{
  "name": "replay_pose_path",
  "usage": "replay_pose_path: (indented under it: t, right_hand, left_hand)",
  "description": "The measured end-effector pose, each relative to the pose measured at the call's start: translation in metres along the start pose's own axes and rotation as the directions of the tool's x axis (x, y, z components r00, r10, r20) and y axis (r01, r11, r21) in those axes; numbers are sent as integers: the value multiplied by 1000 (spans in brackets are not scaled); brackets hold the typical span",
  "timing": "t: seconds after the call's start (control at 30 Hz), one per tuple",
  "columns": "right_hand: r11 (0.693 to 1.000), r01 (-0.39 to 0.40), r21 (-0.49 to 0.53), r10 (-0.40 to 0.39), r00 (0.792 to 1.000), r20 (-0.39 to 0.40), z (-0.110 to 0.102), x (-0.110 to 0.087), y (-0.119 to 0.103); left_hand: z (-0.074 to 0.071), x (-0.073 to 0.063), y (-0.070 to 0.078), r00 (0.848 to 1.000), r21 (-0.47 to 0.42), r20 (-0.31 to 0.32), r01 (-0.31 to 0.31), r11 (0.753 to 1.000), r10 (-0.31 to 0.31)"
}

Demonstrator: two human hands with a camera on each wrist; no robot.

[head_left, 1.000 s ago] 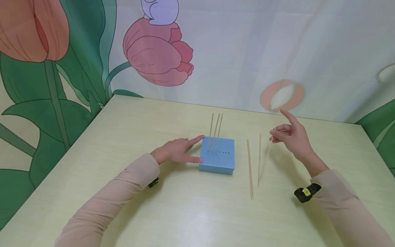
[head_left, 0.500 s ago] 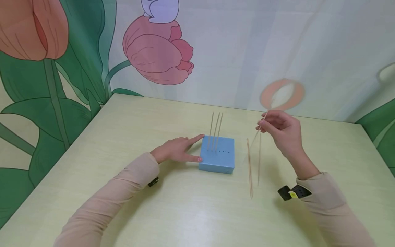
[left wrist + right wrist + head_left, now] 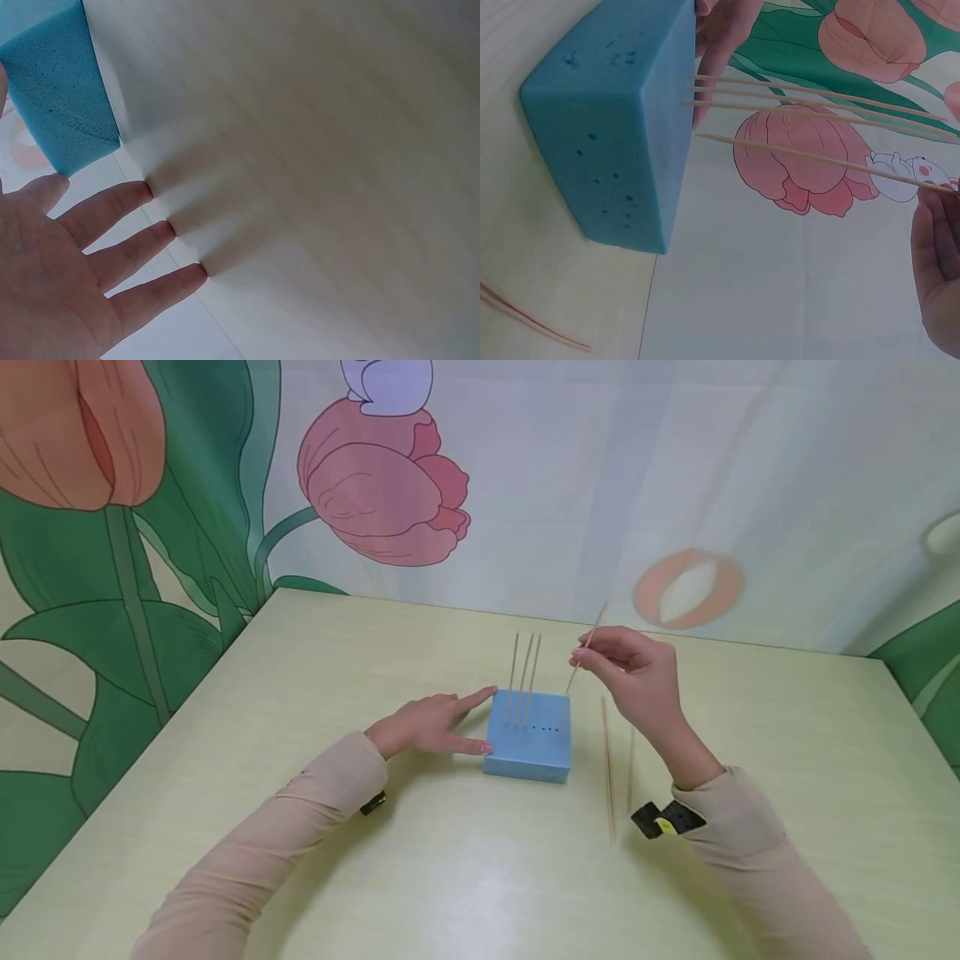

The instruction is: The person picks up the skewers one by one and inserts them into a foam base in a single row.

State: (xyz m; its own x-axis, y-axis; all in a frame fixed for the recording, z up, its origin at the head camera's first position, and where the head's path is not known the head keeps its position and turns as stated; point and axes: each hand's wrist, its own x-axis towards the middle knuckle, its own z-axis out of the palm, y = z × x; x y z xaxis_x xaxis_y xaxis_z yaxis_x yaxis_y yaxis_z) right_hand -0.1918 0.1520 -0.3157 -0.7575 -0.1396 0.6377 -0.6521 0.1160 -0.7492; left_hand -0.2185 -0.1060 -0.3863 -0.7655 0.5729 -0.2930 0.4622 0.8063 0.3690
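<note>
A light-blue foam block lies on the table, with three thin wooden skewers standing in its top and a row of small holes to their right. My left hand touches the block's left side, thumb and index finger spread to its two corners; in the left wrist view the other fingers are extended. Between thumb and fingertips, my right hand pinches another skewer, held tilted. Its pointed lower end is by the block's top face; I cannot tell whether it touches.
Right of the block, several loose skewers lie on the pale wooden table. One lies a little apart, partly behind the right hand. A flower-printed curtain hangs behind the table's back edge.
My right hand has moved left with the pinched skewer, from beyond the loose skewers to the block's back right corner. The left hand has stayed at the block.
</note>
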Motion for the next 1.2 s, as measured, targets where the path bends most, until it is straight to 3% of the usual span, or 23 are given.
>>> replay_pose_path:
  t: [0.23, 0.47, 0.93, 1.2]
  right_hand:
    - [997, 67, -36, -66, 997, 34, 16, 2, 3]
    - [995, 67, -74, -63, 996, 64, 23, -2, 10]
    - [980, 22, -198, 6, 990, 138, 28, -13, 26]
    - [963, -63, -262, 105, 984, 147, 8, -20, 27]
  left_hand:
    - [0, 0, 1, 1000, 0, -4, 4, 1000, -4]
    - [1, 1, 1, 1000, -11, -7, 0, 1000, 0]
    - [0, 1, 3, 1000, -2, 0, 22, 1000, -22]
    - [1, 0, 2, 1000, 6, -1, 24, 1000, -24]
